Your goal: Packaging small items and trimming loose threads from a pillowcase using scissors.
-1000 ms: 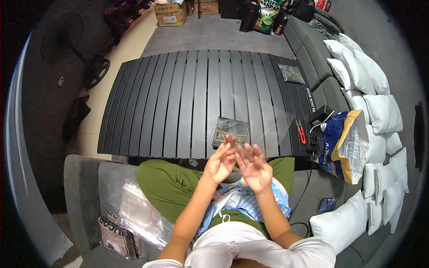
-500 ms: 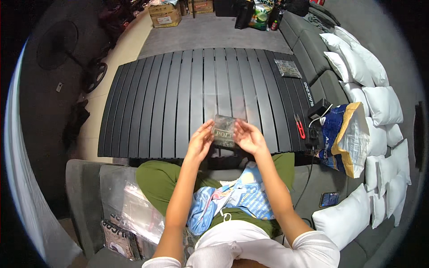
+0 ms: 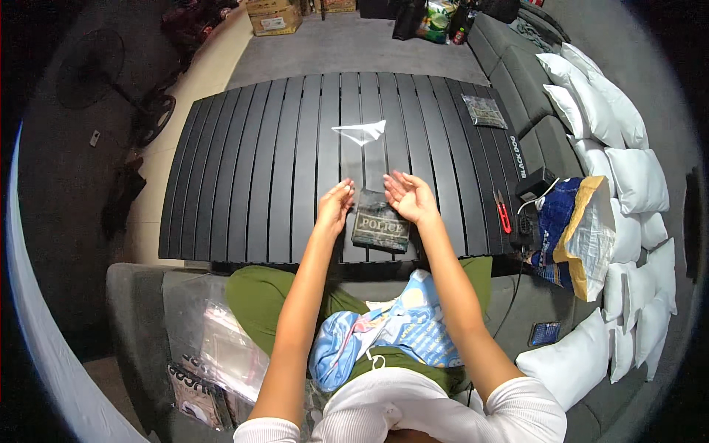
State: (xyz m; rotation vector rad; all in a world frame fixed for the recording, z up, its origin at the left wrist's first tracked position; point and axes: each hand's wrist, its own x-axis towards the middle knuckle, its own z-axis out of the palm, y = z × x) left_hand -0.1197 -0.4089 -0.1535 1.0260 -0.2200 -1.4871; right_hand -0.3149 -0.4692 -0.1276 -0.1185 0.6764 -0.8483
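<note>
A dark, camouflage-patterned flat pack with pale lettering (image 3: 381, 224) lies slightly turned near the table's front edge, between and just below my hands. A clear plastic sleeve (image 3: 363, 159) extends from it toward the far side, catching a bright glare at its end. To the left of the sleeve, my left hand (image 3: 336, 204) is held with loosely bent fingers, and I see nothing gripped in it. Over on the right, my right hand (image 3: 412, 198) has its fingers spread and the palm facing inward. Whether either hand touches the sleeve's clear edges is hard to make out.
Toward the table's right end lie another bagged pack (image 3: 484, 111), red-handled snips (image 3: 503, 213) and a black power adapter (image 3: 535, 183). A blue and yellow sack (image 3: 572, 229) stands beside the table. Clear bags (image 3: 229, 343) sit on the sofa at left, white pillows (image 3: 565, 358) at right.
The pack has come down and turned slightly, slipping from between my fingers, and its lettering now shows fully. My hands have risen a little and opened around the sleeve.
</note>
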